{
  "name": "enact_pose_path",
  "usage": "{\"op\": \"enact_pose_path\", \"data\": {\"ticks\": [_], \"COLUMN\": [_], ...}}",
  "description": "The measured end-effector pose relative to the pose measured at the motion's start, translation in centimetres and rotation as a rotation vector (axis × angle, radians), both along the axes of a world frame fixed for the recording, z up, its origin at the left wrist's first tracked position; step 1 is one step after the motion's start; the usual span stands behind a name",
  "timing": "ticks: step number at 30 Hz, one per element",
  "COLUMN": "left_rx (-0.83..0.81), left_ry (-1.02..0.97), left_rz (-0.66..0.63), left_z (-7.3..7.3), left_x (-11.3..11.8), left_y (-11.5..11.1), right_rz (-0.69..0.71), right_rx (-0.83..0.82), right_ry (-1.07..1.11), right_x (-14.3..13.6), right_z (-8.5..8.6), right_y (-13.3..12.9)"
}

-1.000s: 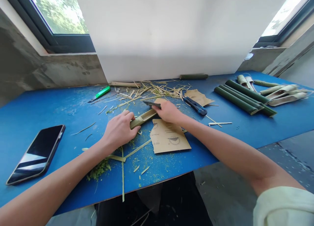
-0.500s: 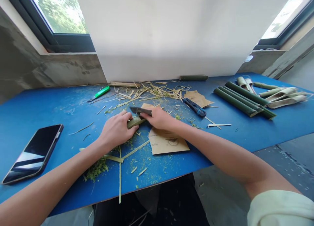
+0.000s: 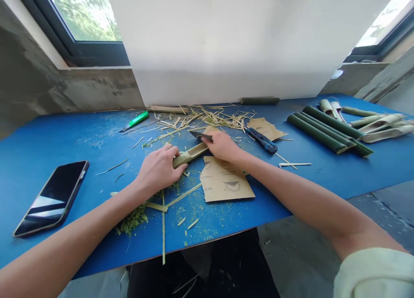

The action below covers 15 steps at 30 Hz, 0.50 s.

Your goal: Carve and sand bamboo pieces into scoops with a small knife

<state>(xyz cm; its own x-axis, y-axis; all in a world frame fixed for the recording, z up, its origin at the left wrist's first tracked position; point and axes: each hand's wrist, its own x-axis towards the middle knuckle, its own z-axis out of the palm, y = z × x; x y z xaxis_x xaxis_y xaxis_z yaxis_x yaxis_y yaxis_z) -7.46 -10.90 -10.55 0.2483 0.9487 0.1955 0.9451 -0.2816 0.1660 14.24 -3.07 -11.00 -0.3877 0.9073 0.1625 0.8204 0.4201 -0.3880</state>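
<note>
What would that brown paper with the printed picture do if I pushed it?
The brown paper looks thin, so it would probably be light and bendy. Its ragged left edge suggests it might tear. Lying flat, it would likely slide rather than roll.

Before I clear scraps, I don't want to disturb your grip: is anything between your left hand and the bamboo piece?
Nothing visible: the left hand appears to grip the bamboo piece directly at its near end, though the palm side is hidden. The brown paper sheet lies off to the right, not between them.
</note>
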Motion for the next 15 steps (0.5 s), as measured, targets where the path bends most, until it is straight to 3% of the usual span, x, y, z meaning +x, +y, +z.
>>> {"op": "enact_pose_path", "data": {"ticks": [3,4,8,10,13,15], "left_rx": [0.020,0.021,-0.009,-0.020,-0.002,0.013], "left_ry": [0.012,0.011,-0.025,-0.028,-0.002,0.014], "left_rz": [-0.002,-0.005,0.007,0.013,0.011,0.011], "left_z": [-0.1,-0.2,-0.2,-0.2,-0.2,-0.2], "left_x": [-0.1,-0.2,-0.4,-0.4,-0.3,-0.2], "left_y": [0.1,0.2,0.4,0.4,0.2,0.1], "right_rz": [0.244,0.224,-0.082,-0.005,0.250,0.203], "right_rx": [0.026,0.012,-0.025,-0.009,0.002,-0.014], "right_ry": [0.070,0.057,-0.041,-0.003,0.095,0.076], "right_x": [-0.3,-0.3,0.4,0.3,-0.1,0.1], "right_z": [-0.3,-0.3,-0.4,-0.4,-0.6,-0.6], "right_y": [0.0,0.2,1.2,0.8,0.0,0.1]}}
